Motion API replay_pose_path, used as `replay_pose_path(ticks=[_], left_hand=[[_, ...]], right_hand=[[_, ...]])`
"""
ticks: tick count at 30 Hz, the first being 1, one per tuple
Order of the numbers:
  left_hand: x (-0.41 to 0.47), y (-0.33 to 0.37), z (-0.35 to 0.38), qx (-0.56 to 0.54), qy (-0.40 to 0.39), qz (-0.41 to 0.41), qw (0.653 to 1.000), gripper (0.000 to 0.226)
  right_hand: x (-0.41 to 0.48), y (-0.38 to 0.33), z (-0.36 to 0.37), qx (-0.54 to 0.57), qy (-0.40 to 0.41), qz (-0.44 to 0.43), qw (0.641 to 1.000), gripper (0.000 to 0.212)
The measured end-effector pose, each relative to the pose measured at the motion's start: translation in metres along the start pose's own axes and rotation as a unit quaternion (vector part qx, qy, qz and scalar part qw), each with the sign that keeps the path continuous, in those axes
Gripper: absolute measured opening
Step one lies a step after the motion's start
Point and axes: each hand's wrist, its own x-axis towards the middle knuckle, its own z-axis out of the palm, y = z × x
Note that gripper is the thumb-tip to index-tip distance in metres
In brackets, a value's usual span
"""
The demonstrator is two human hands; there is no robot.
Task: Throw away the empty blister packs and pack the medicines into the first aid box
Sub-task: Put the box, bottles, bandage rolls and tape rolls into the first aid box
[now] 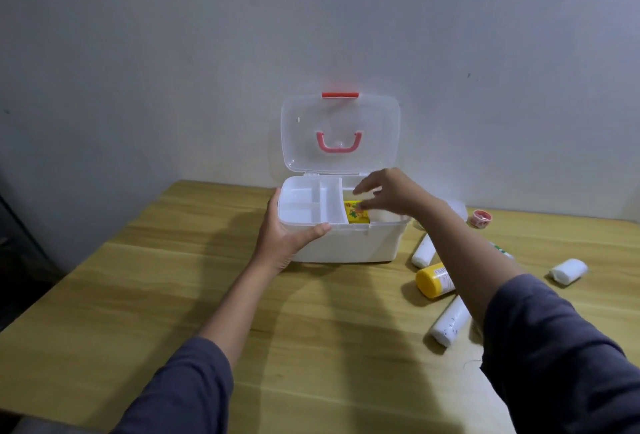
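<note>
A white first aid box stands on the wooden table with its clear lid raised against the wall. A white divided tray fills its left part. A yellow packet lies in the right part. My left hand grips the box's front left corner, thumb along the rim. My right hand hovers over the box's right part, fingers spread, fingertips just above the yellow packet, holding nothing that I can see. No blister packs are visible.
Right of the box lie a yellow-capped bottle, three white gauze rolls, a small pink-rimmed jar and a green-and-white tube partly behind my arm. A pale wall stands right behind the box.
</note>
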Motion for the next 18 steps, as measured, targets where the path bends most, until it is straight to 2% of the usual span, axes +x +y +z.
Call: replay_pose_path(ticks=[3, 7, 11, 18], left_hand=[[0.0, 0.001, 0.002, -0.014, -0.001, 0.008, 1.0, 0.098], [0.001, -0.001, 0.003, -0.018, 0.007, 0.013, 1.0, 0.096], [0.001, -0.001, 0.003, -0.005, 0.008, 0.006, 1.0, 0.1], [0.002, -0.004, 0.002, 0.0, 0.01, 0.007, 1.0, 0.103]], right_hand=[[-0.014, 0.017, -0.022, 0.13, 0.106, 0.045, 0.985, 0.029], [-0.041, 0.072, -0.035, 0.179, 0.196, 0.147, 0.953, 0.032], [-0.062, 0.123, -0.027, 0.182, 0.174, 0.244, 0.937, 0.041], [-0.058, 0.14, -0.018, 0.05, 0.102, 0.292, 0.95, 0.055]])
